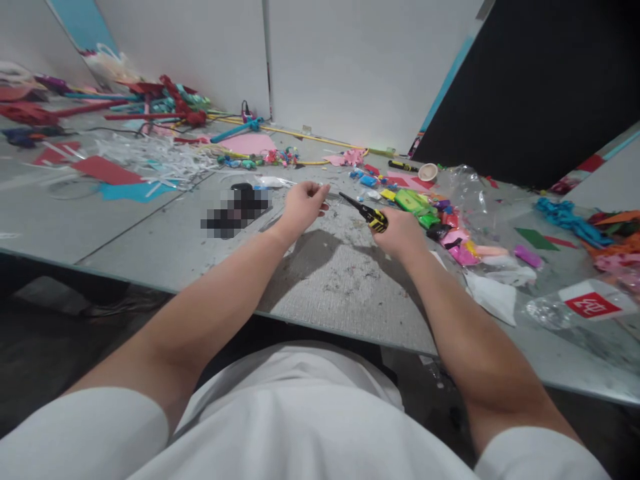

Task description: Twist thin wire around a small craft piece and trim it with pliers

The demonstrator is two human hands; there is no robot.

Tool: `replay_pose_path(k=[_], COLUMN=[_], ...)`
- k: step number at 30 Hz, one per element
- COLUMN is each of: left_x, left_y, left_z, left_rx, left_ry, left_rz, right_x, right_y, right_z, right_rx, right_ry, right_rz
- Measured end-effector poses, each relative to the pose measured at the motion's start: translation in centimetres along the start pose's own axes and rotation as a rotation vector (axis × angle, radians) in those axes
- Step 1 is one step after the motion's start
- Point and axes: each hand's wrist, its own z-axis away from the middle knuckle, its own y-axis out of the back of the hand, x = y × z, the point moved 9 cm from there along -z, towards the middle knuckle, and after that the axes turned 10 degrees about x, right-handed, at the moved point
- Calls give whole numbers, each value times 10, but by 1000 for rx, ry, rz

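Observation:
My right hand [401, 235] grips a pair of long-nose pliers [373, 216] by its black and yellow handles. The narrow dark tip points left, towards my left hand [304, 205]. Thumb and fingertips of that hand are pinched together; whatever lies between them is too small to make out. A short gap separates the pliers' tip from those fingertips. Both hands are above the grey tabletop [340, 283], which is scuffed and speckled beneath them.
Colourful packets of clay [413, 200] lie right of the pliers, with a clear plastic bottle [575, 307] further right. A black and yellow tool [403, 165] and a small round cup [428, 173] sit behind. Paper strips [155, 157], red paper [110, 170] and a blurred dark object [233, 213] are left.

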Motion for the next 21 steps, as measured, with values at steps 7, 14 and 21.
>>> replay_pose_path(k=[7,14,21], left_x=[9,15,18], left_y=[-1,-2,5], left_z=[3,8,11], left_rx=[-3,-34,-12], left_ry=[-77,-172,-215], left_rz=[91,114,140], right_x=[-13,-13,-12], right_y=[-2,2,7], right_z=[7,6,6], right_rx=[-19,15,42], right_ry=[-14,-18,-27], right_rz=[67,117,103])
